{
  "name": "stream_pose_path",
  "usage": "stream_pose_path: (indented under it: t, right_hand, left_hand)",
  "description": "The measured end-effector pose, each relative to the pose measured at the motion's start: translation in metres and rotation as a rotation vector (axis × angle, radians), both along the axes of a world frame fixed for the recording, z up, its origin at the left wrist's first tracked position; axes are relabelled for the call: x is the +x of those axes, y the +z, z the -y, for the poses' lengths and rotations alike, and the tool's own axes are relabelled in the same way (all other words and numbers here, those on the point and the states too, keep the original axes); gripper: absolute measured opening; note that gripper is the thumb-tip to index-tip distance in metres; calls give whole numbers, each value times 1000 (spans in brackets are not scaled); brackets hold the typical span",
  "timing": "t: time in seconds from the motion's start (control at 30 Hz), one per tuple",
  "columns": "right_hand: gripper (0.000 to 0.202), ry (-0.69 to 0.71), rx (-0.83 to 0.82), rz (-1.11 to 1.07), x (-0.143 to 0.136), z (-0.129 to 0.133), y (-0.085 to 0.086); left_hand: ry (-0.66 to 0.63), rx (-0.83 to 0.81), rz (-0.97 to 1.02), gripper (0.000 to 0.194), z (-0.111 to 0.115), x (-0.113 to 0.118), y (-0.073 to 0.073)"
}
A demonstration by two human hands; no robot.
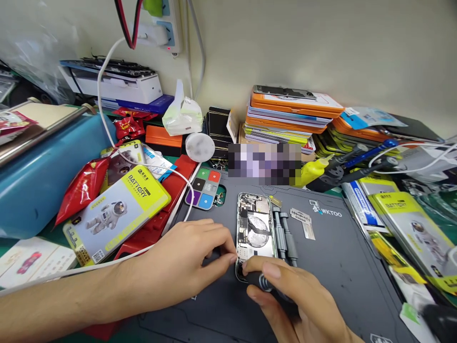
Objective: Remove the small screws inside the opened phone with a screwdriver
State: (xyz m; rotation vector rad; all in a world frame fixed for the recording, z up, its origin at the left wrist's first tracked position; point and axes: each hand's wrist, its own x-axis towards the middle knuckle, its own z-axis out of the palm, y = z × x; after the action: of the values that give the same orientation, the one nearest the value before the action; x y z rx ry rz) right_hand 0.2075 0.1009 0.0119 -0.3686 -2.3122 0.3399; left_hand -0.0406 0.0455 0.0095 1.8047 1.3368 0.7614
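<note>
Now | left hand [185, 267] fingers curled, pinching opened phone [256, 228] edge | right hand [293, 305] fingers closed round dark screwdriver [262, 281]

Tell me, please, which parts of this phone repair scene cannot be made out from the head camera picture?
- Bottom end of the opened phone: covered by the left hand and right hand.
- Tip of the dark tool in the right hand: hidden behind the thumb.
- Patch behind the mat: blurred out.
- Small parts inside the phone: too small to tell.
- Yellow battery packs at right: cut off by the edge.
</note>
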Motion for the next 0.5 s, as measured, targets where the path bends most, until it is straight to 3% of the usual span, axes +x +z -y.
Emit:
stream_pose_path:
  t: [0.5]
  right_hand:
    - [13, 15, -17, 4, 1, -2, 1]
  left_hand:
    - [-9, -20, 5, 9, -1, -1, 0]
